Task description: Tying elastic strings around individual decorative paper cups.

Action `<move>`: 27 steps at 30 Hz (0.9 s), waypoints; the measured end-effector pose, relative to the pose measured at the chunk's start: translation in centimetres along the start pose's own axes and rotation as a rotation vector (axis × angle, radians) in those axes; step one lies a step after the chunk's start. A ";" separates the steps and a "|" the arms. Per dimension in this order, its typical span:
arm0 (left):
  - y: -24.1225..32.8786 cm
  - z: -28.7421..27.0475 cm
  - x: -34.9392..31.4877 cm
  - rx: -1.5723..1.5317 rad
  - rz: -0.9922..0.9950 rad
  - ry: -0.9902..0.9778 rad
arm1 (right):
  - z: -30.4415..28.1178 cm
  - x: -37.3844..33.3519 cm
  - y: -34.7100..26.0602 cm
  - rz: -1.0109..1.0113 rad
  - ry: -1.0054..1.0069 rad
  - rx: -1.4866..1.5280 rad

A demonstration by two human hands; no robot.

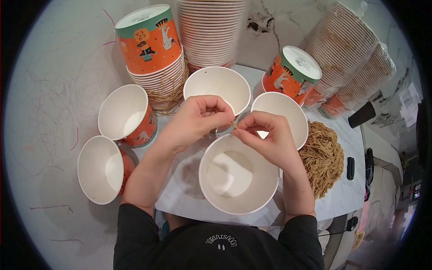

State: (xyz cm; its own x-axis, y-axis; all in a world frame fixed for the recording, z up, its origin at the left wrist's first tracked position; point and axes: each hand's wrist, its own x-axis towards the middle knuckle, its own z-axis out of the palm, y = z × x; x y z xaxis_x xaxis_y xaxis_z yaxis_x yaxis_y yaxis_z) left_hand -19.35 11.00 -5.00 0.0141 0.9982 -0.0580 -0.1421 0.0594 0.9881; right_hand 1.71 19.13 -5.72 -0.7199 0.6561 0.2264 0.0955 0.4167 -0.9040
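Note:
My left hand (200, 120) and my right hand (270, 134) meet just above the far rim of an open white paper tub (267, 182). Their thumbs and fingers pinch a short piece of tan cord (234, 124) between them; most of it is hidden by the fingertips. Behind my hands stand two more open tubs, one straight ahead (216, 81) and one to the right (290, 114). A heap of tan cords (320, 159) lies beside my right forearm.
Two tubs (123, 110) (100, 168) tilt outward at left. An orange-and-green tub (148, 47) caps a stack draped with cords (173, 96). Behind are a tall tub stack (209, 36), an upturned tub (288, 78) and plastic-wrapped stacks (344, 49). A black cup (361, 114) lies right.

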 end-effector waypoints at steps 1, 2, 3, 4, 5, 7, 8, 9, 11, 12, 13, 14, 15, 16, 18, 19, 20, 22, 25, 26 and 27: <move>-0.1 -0.1 0.1 -0.001 0.000 0.000 | 0.0 0.0 0.1 -0.005 0.004 -0.007; -0.2 -0.1 0.2 0.015 0.006 -0.008 | -0.1 0.0 0.1 -0.004 0.004 -0.008; -0.3 -0.2 0.2 0.031 0.013 -0.016 | -0.1 -0.1 0.2 -0.012 0.002 -0.009; -0.4 -0.1 0.2 0.032 0.014 -0.014 | -0.1 -0.1 0.2 -0.022 -0.002 -0.009; -0.4 0.0 0.3 0.014 0.024 -0.008 | 0.0 0.0 0.2 -0.024 -0.004 -0.009; -0.4 0.3 0.2 -0.004 0.034 -0.002 | 0.0 0.0 0.3 -0.021 0.007 -0.010; -0.2 0.5 0.0 0.026 0.041 -0.020 | 0.0 0.0 0.3 -0.021 0.008 -0.011; 0.0 0.6 0.0 0.056 0.048 -0.037 | 0.0 0.0 0.3 -0.026 0.019 -0.002; -0.7 0.1 0.2 0.085 0.062 -0.059 | 0.1 0.0 0.2 -0.032 0.029 0.007; -0.9 -0.1 0.3 0.113 0.077 -0.082 | 0.1 0.0 0.1 -0.029 0.023 0.004; -0.9 -0.1 0.3 0.113 0.077 -0.083 | 0.0 0.0 0.1 -0.026 0.018 0.000; -0.9 -0.2 0.2 0.145 0.080 -0.070 | 0.0 0.0 0.1 -0.025 0.019 0.000; -0.8 -0.2 0.2 0.178 0.083 -0.057 | 0.0 0.0 0.2 -0.029 0.013 -0.019; -0.7 -0.2 0.1 0.178 0.083 -0.057 | 0.0 0.0 0.2 -0.034 0.007 -0.036; -0.5 -0.2 0.0 0.172 0.065 -0.064 | -0.1 0.0 0.2 -0.033 0.001 -0.029; -0.5 -0.2 0.1 0.172 0.065 -0.065 | -0.1 0.0 0.2 -0.032 -0.004 -0.023; -0.6 -0.2 0.1 0.129 0.072 -0.081 | -0.1 -0.1 0.0 -0.032 -0.003 -0.023; -0.5 -0.3 0.2 0.088 0.078 -0.097 | -0.2 -0.1 -0.3 -0.031 -0.004 0.005; -0.1 -0.3 0.0 0.007 0.037 -0.091 | -0.3 -0.1 -0.2 -0.003 -0.020 0.021; 0.0 -0.3 0.0 0.007 0.041 -0.075 | -0.3 -0.1 -0.2 -0.003 -0.019 0.021; 0.0 -0.2 0.0 0.007 0.046 -0.059 | -0.4 -0.1 -0.3 -0.002 -0.021 0.011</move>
State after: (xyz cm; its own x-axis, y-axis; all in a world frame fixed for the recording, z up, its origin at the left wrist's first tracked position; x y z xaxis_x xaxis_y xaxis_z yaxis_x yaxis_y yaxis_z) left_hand -19.58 10.97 -5.01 0.0659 0.9978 -0.0042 -0.1372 0.0132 0.9904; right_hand 2.03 19.15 -5.36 -0.7347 0.6416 0.2204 0.0867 0.4110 -0.9075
